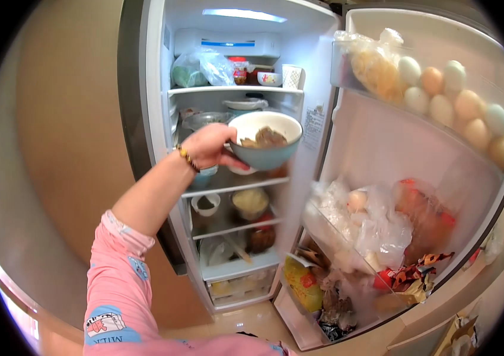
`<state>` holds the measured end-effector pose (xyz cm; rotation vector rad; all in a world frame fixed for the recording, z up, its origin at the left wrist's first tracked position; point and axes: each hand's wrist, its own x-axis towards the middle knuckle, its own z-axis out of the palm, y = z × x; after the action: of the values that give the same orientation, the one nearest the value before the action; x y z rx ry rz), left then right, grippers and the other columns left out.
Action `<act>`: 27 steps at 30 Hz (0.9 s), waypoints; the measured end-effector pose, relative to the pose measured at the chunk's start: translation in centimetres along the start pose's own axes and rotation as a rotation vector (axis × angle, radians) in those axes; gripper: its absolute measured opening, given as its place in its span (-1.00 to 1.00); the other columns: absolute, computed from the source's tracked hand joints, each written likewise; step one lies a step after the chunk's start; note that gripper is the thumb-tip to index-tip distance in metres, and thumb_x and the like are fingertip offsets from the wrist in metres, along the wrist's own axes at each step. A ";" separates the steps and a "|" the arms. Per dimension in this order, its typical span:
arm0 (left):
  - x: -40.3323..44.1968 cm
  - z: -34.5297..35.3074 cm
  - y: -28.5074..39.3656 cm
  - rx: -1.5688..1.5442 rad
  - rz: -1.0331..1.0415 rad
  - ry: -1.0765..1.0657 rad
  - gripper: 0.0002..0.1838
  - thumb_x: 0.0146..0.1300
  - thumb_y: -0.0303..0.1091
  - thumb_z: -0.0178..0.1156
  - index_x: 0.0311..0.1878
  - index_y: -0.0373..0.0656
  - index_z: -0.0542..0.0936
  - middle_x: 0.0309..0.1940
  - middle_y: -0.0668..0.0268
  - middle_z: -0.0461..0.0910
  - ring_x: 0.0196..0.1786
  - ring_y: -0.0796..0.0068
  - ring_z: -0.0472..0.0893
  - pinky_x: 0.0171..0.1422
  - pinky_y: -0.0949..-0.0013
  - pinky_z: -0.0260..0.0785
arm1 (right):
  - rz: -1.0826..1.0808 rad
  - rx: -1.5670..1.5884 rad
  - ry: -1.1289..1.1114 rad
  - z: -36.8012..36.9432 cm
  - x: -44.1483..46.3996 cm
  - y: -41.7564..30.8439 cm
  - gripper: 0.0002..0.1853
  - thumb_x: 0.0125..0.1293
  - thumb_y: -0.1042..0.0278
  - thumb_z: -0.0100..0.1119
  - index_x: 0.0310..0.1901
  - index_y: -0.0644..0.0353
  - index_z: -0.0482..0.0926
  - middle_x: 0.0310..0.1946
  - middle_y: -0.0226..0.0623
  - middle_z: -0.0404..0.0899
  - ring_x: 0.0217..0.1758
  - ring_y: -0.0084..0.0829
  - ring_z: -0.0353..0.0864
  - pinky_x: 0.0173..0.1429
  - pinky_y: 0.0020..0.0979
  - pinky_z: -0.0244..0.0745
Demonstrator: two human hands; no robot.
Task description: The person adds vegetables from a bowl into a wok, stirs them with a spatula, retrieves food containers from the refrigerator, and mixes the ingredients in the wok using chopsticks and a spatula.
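Note:
My left hand [210,147] grips the near left side of a bowl [270,155], pale blue outside and white inside. Brownish food [265,137] lies in the bowl. It is held in front of the open fridge's middle shelves, and behind it are a covered glass dish [204,120] and a plastic-wrapped white dish [245,104]. A beaded bracelet circles the wrist, below which comes a pink printed sleeve [123,285]. My right hand does not show.
The fridge door [406,136] stands open at the right, with eggs [442,110] in its top rack and bagged food [382,225] lower down. A lower shelf [234,228] sits under two small bowls. Bags and jars fill the top shelf [234,90].

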<state>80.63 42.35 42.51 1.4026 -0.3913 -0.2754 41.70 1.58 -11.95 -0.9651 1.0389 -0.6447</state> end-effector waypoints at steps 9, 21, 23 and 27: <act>-6.6 2.5 -11.9 0.090 -0.133 -0.096 -0.50 0.09 -0.48 -0.13 0.18 -0.23 0.26 -0.06 0.21 0.47 -0.12 0.38 0.59 -0.16 0.25 0.59 | -0.054 -0.016 -0.033 2.2 0.3 -1.9 -0.75 0.32 0.27 0.00 -0.11 0.29 0.43 -0.34 -0.26 0.52 -0.38 -0.47 0.48 -0.38 -0.51 0.42; -7.8 2.8 -14.9 0.301 -0.096 -0.091 -0.45 0.13 -0.45 -0.11 0.27 -0.15 0.19 -0.12 0.38 0.48 -0.20 0.65 0.53 -0.20 0.51 0.45 | -0.076 -0.039 -0.030 2.8 0.0 -2.9 -0.73 0.32 0.27 0.00 -0.09 0.29 0.43 -0.32 -0.26 0.53 -0.37 -0.47 0.49 -0.36 -0.51 0.42; -7.8 2.7 -14.9 0.329 -0.098 -0.087 -0.44 0.12 -0.46 -0.11 0.27 -0.15 0.19 -0.13 0.39 0.47 -0.22 0.68 0.50 -0.23 0.55 0.42 | -0.080 -0.047 -0.027 2.9 0.0 -3.0 -0.73 0.32 0.27 0.00 -0.09 0.29 0.43 -0.32 -0.26 0.53 -0.37 -0.47 0.49 -0.36 -0.51 0.42; -7.8 2.7 -15.1 0.328 -0.101 -0.091 -0.44 0.11 -0.46 -0.11 0.27 -0.15 0.20 -0.14 0.40 0.47 -0.23 0.69 0.48 -0.24 0.56 0.40 | -0.083 -0.050 -0.024 2.8 -0.1 -3.1 -0.73 0.32 0.26 0.00 -0.08 0.29 0.43 -0.31 -0.26 0.53 -0.36 -0.47 0.49 -0.36 -0.51 0.42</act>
<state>73.10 40.88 27.11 1.7393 -0.4556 -0.3708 44.16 1.24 -8.57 -1.0614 1.0022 -0.6765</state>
